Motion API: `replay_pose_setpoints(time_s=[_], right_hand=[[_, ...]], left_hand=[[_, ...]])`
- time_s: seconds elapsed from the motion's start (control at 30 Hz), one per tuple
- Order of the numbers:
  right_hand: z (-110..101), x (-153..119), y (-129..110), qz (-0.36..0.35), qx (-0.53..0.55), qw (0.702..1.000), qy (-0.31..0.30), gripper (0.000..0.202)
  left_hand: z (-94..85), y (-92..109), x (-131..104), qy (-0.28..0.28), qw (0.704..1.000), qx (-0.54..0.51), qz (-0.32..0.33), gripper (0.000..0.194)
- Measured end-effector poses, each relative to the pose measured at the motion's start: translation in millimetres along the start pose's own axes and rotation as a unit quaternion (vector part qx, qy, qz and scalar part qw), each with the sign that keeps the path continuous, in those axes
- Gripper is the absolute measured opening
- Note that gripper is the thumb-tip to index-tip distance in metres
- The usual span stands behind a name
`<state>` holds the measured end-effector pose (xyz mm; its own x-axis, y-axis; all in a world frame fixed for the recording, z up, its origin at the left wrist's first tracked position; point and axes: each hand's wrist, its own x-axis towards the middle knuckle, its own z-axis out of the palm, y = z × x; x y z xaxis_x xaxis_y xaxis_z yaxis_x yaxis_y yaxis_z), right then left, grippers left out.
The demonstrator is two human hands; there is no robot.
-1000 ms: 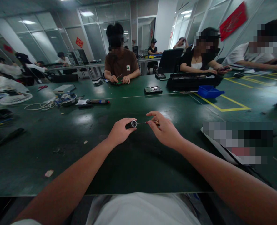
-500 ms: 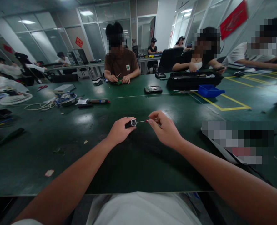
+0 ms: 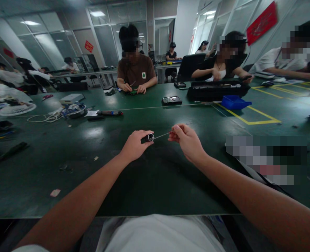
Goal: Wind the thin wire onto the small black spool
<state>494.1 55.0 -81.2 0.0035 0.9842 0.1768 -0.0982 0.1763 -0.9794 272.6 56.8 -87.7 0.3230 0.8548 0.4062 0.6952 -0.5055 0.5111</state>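
Observation:
Just above the green table [image 3: 149, 185], my left hand [image 3: 134, 146] is closed on a small black cylinder [image 3: 150, 137] with a silvery ring at its end, which faces to the right and toward me. To the right of it, my right hand [image 3: 186, 141] pinches a thin screwdriver by its handle, now mostly covered by the fingers. The metal shaft [image 3: 161, 135] slants down to the left, and its tip meets the ringed end of the cylinder; whether it goes inside is too small to tell.
Beyond my hands lie a hard drive [image 3: 171, 100], a blue tray [image 3: 235, 102], a long black casing [image 3: 218, 91] and a pen-like tool [image 3: 110, 113]. Bundled cables [image 3: 73, 110] are at left. A person in brown [image 3: 136, 71] works opposite. A blurred flat object [image 3: 265, 161] lies at right.
My right hand has turned and shifted slightly right, its fingers now covering the red part of the screwdriver. The shaft slants more. The cylinder in my left hand has barely moved.

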Motion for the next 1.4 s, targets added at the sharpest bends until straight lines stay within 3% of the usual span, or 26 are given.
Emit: replay_pose_setpoints(time_s=[0.17,0.3,0.5,0.67,0.83,1.07,1.23,1.4], right_hand=[[-3,-3,-5,-0.057,-0.105,0.993,0.016,0.023],[-6,-8,-16,-0.12,-0.211,0.969,0.047,0.02],[-6,-14,-20,-0.195,-0.223,0.955,0.023,0.018],[-4,-13,-16,-0.178,-0.294,0.939,-0.028,0.018],[-5,-10,-16,-0.159,-0.33,0.93,-0.012,0.019],[-6,-10,-15,-0.159,-0.313,0.936,0.005,0.02],[-6,-10,-16,-0.168,-0.308,0.936,0.026,0.019],[-6,-10,-19,-0.17,-0.304,0.937,0.032,0.017]], left_hand=[[1.0,-1,0,-0.013,1.0,0.006,-0.015,0.038],[2.2,-3,0,-0.023,0.999,-0.001,-0.023,0.04],[1.9,-2,0,-0.043,0.999,0.001,-0.031,0.037],[0.9,0,0,-0.054,0.998,0.006,-0.044,0.039],[1.5,0,0,-0.055,0.997,-0.003,-0.059,0.038],[3.5,1,0,-0.01,0.996,-0.055,-0.075,0.038],[1.1,16,-4,-0.069,0.993,-0.063,-0.066,0.041],[7.3,30,-8,-0.125,0.991,-0.017,-0.042,0.032]])
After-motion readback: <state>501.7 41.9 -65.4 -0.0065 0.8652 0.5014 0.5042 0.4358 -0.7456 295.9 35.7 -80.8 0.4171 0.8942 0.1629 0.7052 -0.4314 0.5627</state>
